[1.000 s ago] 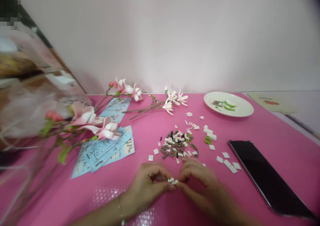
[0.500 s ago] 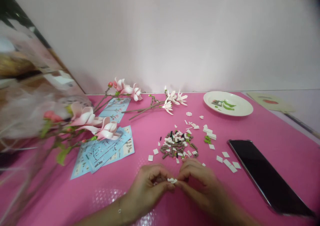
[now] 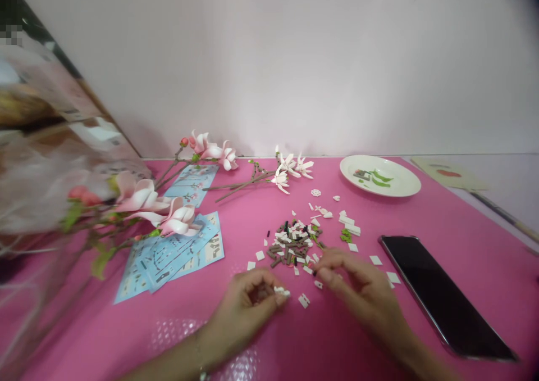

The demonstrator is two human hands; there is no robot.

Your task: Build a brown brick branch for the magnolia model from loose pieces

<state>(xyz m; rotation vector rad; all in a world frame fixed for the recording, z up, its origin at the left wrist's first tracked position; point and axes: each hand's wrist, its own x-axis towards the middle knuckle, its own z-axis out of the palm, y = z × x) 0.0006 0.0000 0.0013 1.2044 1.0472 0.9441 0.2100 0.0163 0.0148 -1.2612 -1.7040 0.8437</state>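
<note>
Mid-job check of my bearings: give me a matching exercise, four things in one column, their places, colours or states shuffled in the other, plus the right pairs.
Column one:
1. Left hand
2. Right hand
3. Phone
4. Plate

Column two:
A. White, bearing green leaves
B. At the near right edge of the pile
C. Black-screened, lying flat
D. Pinching a white piece

Pairs: 1-D, 2-B, 3-C, 4-A
</note>
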